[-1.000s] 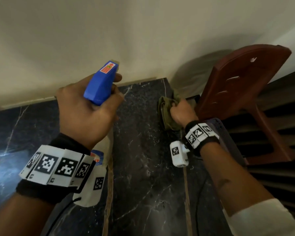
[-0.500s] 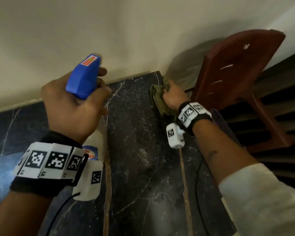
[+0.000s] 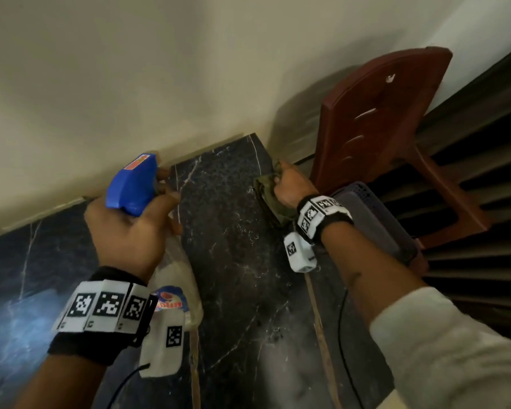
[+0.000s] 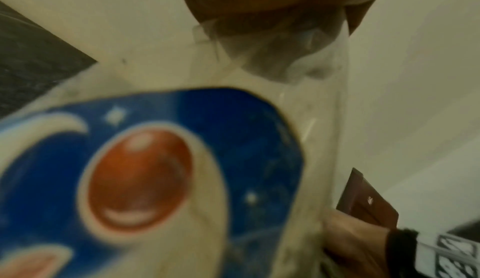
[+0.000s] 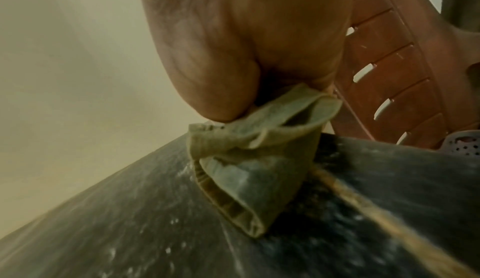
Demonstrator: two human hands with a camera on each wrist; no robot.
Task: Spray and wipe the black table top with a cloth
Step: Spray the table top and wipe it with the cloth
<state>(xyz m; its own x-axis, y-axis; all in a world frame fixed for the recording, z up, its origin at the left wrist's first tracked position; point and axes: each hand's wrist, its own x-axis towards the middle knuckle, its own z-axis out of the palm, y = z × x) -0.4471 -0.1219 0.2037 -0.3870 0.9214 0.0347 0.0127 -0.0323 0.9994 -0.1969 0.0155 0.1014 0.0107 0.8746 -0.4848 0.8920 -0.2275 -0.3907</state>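
Note:
The black marble table top [image 3: 233, 246] runs along a cream wall. My left hand [image 3: 130, 228] grips a spray bottle [image 3: 132, 184] by its blue trigger head, held above the slab's left part; its clear body and blue label [image 4: 145, 159] fill the left wrist view. My right hand [image 3: 289, 187] clutches a folded olive-green cloth [image 3: 267, 193] at the far right corner of the slab. In the right wrist view the cloth [image 5: 249, 169] hangs from the curled fingers and touches the wet, speckled surface [image 5: 130, 231].
A reddish-brown plastic chair [image 3: 381, 122] leans by the wall just right of the cloth. A grey perforated basket [image 3: 375, 219] sits beside the slab's right edge, by dark slats [image 3: 469, 231]. Tan seams [image 3: 319, 329] cross the marble. A cable trails from each wrist.
My right hand has slid the cloth toward the far corner by the wall. The left hand with the bottle has shifted a little forward and left.

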